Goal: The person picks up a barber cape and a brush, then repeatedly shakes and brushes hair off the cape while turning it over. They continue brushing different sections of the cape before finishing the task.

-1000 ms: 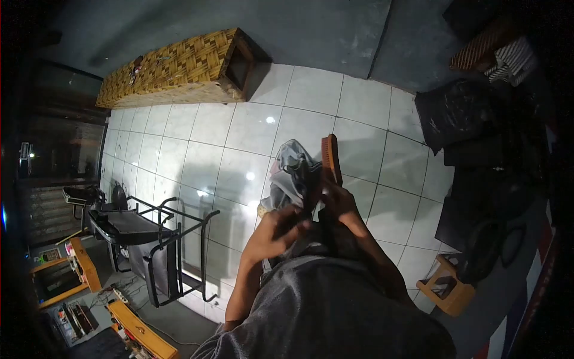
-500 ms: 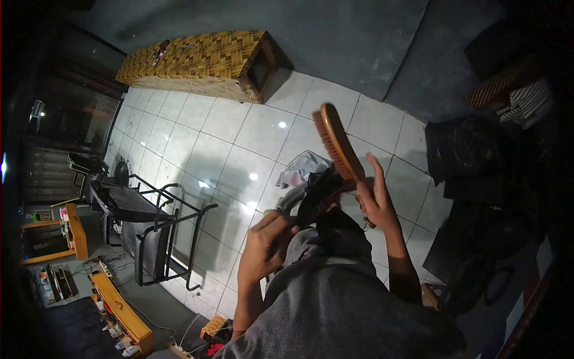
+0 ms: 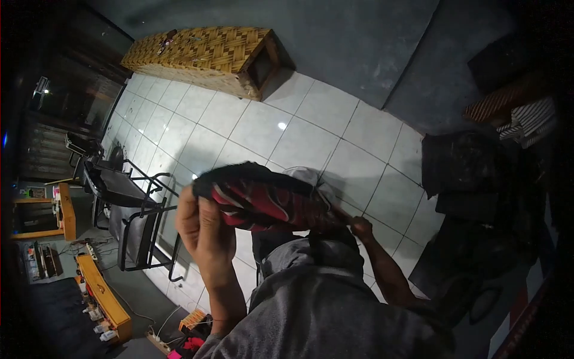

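Observation:
My left hand (image 3: pixel 206 224) is closed around one end of a long black and dark red shoe (image 3: pixel 269 203) with grey curving lines, raised in front of my lap. Its patterned red side faces me. At the shoe's other end, my right hand (image 3: pixel 360 227) is closed on the handle of a wooden brush (image 3: pixel 341 215). Only a short brown length of the brush shows; its head and bristles are hidden behind the shoe. A pale cloth (image 3: pixel 304 175) peeks out behind the shoe.
A woven-pattern bench (image 3: pixel 203 57) stands along the grey wall. Black metal-framed chairs (image 3: pixel 134 203) are on the left. An orange-yellow drawer unit (image 3: pixel 104 296) and cables lie at lower left. Dark bags (image 3: pixel 457 158) and striped cloth (image 3: pixel 529 122) sit at right. White tiles (image 3: pixel 335 149) cover the floor.
My left hand has moved left and up, turning the shoe's red side into view. My right hand has lowered with the brush, which has gone mostly behind the shoe.

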`<state>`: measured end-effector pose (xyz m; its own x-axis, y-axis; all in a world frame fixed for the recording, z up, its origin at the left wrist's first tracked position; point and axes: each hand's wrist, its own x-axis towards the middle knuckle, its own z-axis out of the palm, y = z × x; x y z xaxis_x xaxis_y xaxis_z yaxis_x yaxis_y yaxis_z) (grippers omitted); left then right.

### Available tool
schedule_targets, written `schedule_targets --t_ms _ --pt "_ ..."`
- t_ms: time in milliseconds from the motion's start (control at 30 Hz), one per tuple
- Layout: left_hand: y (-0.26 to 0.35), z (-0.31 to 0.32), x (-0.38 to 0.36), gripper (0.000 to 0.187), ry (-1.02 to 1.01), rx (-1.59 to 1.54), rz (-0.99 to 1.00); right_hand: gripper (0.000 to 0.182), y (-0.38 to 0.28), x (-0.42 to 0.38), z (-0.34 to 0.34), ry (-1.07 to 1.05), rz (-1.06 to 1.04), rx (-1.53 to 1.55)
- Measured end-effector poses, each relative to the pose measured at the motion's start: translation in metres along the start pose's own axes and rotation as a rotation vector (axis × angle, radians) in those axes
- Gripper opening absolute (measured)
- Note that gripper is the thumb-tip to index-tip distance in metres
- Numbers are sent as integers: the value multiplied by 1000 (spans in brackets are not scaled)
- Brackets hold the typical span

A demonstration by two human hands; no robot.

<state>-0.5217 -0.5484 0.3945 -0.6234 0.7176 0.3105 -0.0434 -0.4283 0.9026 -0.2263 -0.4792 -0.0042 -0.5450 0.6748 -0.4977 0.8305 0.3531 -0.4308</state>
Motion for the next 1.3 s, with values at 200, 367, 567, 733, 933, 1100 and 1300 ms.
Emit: schedule_targets --t_ms 200,367,567,733,933,1100,1300 --pt "4 13 3 29 29 271 -276 26 -123 -6 -113 183 115 1066" --pt "4 38 3 36 -146 317 -377 27 -218 -28 -165 645 -532 516" --pt "37 46 -5 46 -176 200 -187 32 -166 24 -76 304 -475 149" --pt "55 30 -12 52 -12 155 -137 26 -39 38 -26 54 -165 -130" --pt "43 21 -16 54 -105 230 -224 20 -61 57 -68 406 -71 586" --pt "24 28 -14 52 -209 132 -327 25 -208 -29 -176 330 -323 1117" --pt "34 27 -11 56 -117 197 -253 25 -205 -9 -108 247 -716 479"
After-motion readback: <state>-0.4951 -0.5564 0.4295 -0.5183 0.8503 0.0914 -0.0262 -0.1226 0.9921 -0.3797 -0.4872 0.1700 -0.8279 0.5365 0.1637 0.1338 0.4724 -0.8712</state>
